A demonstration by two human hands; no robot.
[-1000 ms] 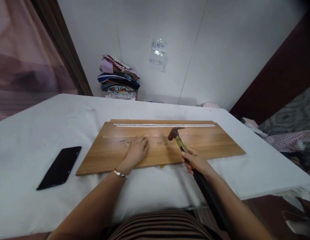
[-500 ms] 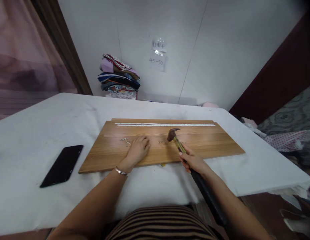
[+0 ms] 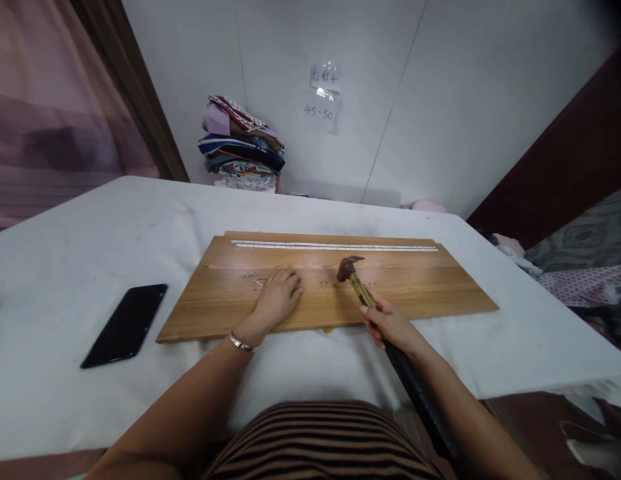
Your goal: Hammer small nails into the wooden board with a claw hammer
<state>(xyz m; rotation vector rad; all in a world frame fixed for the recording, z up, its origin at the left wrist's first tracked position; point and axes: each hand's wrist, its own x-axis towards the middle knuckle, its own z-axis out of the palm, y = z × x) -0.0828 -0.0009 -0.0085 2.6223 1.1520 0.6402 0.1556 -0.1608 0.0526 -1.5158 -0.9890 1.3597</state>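
Observation:
My right hand [image 3: 389, 324] is wrapped round the handle of a claw hammer [image 3: 361, 291]. The rusty head is raised over the wooden board [image 3: 415, 285], close to a row of small nail points or holes [image 3: 326, 283] across its middle. My left hand [image 3: 279, 295] rests palm down on the board, fingers lying on the wood; what is beneath them is hidden. Just left of those fingers lie several loose nails [image 3: 250, 275].
Two white marked strips [image 3: 335, 247] run along the board's far side. A black phone [image 3: 125, 325] lies at left on the white-covered table [image 3: 45, 287]. Folded clothes [image 3: 243, 143] are stacked by the wall, where paper notes [image 3: 323, 113] hang.
The view has tilted and shifted slightly. Both hands and the hammer stay in nearly the same places over the board.

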